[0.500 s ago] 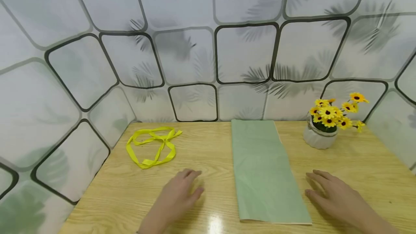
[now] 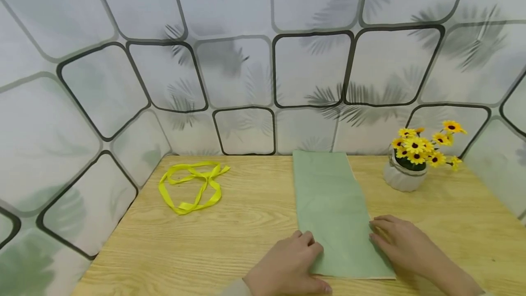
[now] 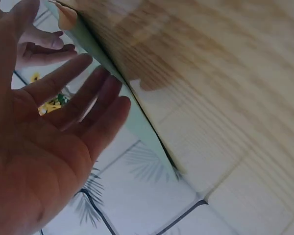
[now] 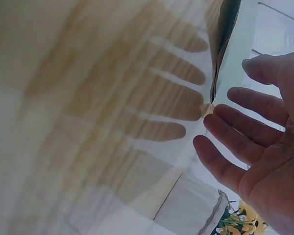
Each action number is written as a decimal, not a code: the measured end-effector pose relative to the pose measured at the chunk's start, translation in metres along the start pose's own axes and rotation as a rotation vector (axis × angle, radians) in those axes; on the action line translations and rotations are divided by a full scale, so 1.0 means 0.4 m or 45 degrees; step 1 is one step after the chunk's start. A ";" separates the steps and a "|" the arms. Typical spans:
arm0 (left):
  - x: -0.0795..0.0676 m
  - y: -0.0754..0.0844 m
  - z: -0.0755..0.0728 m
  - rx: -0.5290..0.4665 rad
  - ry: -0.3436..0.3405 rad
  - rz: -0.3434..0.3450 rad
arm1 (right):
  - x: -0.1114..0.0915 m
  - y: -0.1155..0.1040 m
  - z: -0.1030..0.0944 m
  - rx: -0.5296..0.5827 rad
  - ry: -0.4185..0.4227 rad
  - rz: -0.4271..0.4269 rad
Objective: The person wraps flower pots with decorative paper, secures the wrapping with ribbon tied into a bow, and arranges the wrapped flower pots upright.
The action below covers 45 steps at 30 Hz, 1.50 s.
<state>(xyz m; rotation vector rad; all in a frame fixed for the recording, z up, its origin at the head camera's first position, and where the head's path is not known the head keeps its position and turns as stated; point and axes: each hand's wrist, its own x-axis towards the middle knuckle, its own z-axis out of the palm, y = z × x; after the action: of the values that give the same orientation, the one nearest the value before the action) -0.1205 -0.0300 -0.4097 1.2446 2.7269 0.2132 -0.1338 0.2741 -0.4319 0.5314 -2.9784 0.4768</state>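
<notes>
A long, flat green sheet, which looks like folded paper, lies lengthwise on the wooden table with a pale lining showing along its edge. My left hand is at its near left edge, and the knuckles overlap the sheet in the head view. In the left wrist view the left fingers are loosely bent beside the sheet's edge, not closed round it. At the right edge is my right hand, fingertips at the border. The right wrist view shows its fingers spread and relaxed beside the sheet.
A loosely looped yellow ribbon lies at the table's back left. Toward the back right stands a white pot of yellow artificial-looking flowers. A patterned wall covering rises behind the table and on both sides.
My left hand has moved right and nearer the front, from bare table to the sheet's left edge. The right hand has shifted left to the right edge. The sheet has hardly moved.
</notes>
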 end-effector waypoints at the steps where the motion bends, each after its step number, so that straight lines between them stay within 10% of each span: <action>1: 0.005 0.003 0.000 0.042 0.004 -0.007 | 0.000 -0.001 0.002 0.000 0.008 -0.004; 13: 0.022 0.012 0.005 0.433 0.326 0.090 | -0.008 0.007 -0.013 0.020 0.240 -0.096; 22: 0.024 -0.020 0.002 -0.004 0.319 -0.091 | -0.012 0.045 -0.038 0.000 0.319 -0.179; 36: 0.032 -0.031 0.003 -0.086 0.371 -0.053 | 0.036 0.002 0.012 0.099 0.196 -0.584; 45: 0.038 -0.045 0.003 -0.204 0.315 -0.159 | 0.035 -0.013 0.016 0.099 -0.083 -0.445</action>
<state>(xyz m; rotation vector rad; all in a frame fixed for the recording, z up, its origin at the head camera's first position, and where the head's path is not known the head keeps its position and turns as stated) -0.1435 -0.0299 -0.4152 1.0651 2.9092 0.5957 -0.1452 0.2630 -0.4349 1.0681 -2.8429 0.5498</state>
